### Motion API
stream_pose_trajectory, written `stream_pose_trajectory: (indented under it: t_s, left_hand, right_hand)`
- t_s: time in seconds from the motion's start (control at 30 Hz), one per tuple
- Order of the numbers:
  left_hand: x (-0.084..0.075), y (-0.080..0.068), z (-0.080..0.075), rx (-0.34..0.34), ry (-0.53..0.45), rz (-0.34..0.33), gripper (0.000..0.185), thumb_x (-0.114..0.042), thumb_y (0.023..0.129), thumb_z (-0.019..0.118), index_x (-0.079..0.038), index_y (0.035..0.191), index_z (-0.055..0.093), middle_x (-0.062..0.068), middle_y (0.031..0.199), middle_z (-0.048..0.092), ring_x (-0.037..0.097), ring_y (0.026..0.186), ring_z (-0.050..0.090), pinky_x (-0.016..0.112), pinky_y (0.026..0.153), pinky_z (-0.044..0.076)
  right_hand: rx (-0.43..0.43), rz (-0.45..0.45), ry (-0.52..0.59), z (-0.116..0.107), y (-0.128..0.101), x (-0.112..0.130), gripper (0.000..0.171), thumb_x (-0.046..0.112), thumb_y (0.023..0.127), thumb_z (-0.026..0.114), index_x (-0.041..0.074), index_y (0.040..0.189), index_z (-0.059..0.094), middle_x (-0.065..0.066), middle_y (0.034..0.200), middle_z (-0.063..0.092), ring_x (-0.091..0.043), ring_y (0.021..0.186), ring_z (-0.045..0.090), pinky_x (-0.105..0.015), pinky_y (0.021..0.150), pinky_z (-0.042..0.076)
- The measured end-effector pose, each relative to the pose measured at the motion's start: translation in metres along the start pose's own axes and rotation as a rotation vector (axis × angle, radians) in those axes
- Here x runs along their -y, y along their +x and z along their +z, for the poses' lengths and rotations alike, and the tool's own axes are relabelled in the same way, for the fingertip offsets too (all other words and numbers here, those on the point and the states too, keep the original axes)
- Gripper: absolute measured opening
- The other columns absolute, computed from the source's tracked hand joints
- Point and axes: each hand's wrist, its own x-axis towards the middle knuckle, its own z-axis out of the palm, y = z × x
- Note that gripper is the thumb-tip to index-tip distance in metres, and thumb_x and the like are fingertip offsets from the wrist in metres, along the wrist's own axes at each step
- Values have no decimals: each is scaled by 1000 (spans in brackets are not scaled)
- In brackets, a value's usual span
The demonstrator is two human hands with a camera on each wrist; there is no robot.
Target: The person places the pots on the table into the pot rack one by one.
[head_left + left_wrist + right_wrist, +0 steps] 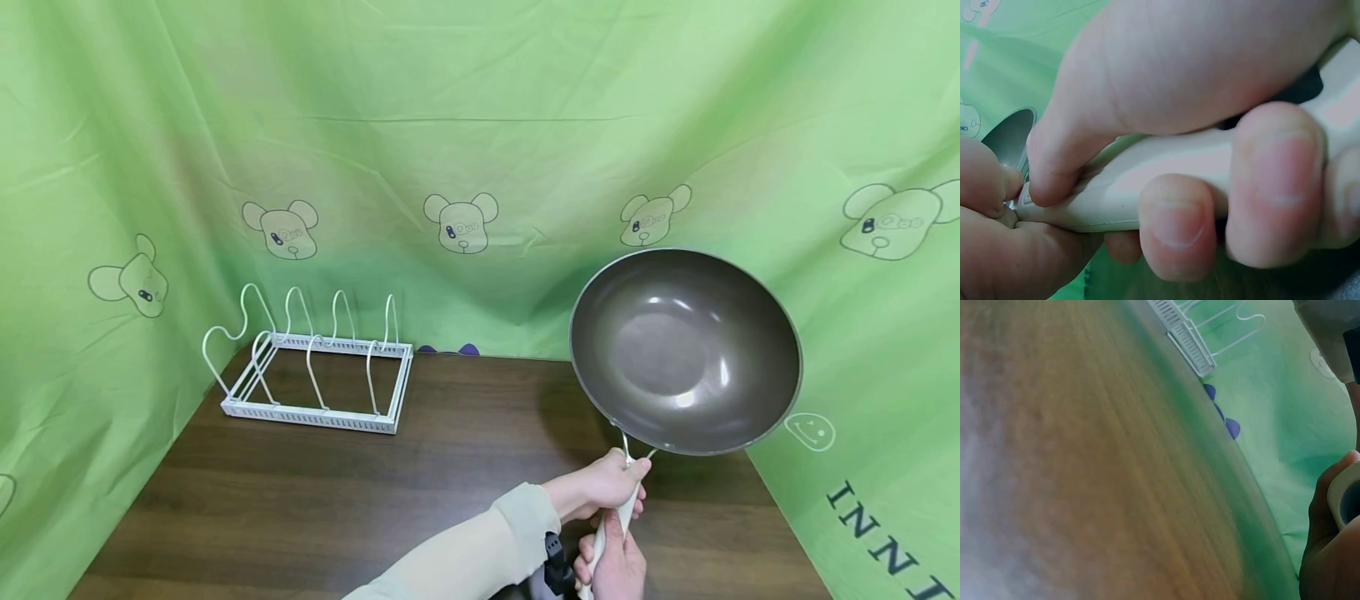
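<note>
A dark-lined wok [667, 358] with a pale rim hangs tilted above the right of the table, its inside turned toward the head camera. Its long cream handle [600, 546] runs down toward me. My left hand [603, 483] grips the handle close to the pan, reaching in from the left. Just behind it, my right hand [613, 560] holds the lower handle, thumb along the top. The left wrist view shows the right hand's fingers [1275, 181] curled round the handle. In the right wrist view, the handle's hollow end [1349, 499] sticks out past the right hand [1338, 562].
A white wire rack [315, 421] with several upright curved dividers stands at the table's back left. The brown wooden table [360, 500] has green printed curtains [465, 100] behind it and along both sides. A black band [555, 562] is at the left wrist.
</note>
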Motion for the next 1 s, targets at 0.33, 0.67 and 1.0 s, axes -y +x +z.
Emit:
stream_pose_trajectory:
  t_s: [0.33, 0.67, 1.0]
  left_hand:
    - [-1, 0, -3, -9, 1, 23, 29, -26, 108, 49, -6, 86, 49, 3, 62, 51, 14, 47, 48, 25, 46, 46]
    - [-4, -1, -6, -3, 3, 52, 31, -26, 108, 48, -4, 86, 51, 2, 61, 51, 13, 46, 48, 23, 45, 43]
    - [-7, 0, -11, 2, 13, 62, 35, -24, 108, 49, -5, 80, 51, 4, 60, 52, 18, 47, 51, 23, 45, 43]
  right_hand:
    - [-3, 3, -3, 2, 2, 0, 52, 59, 104, 34, 10, 99, 48, 6, 54, 48, -9, 36, 46, -28, 35, 46]
    - [3, -46, 2, 4, 2, 2, 48, 54, 107, 33, 8, 96, 47, 6, 54, 48, -9, 35, 46, -28, 34, 45]
    - [-8, -71, -3, 7, 6, 2, 50, 52, 107, 34, 4, 96, 45, 5, 54, 48, -9, 35, 47, -27, 33, 44]
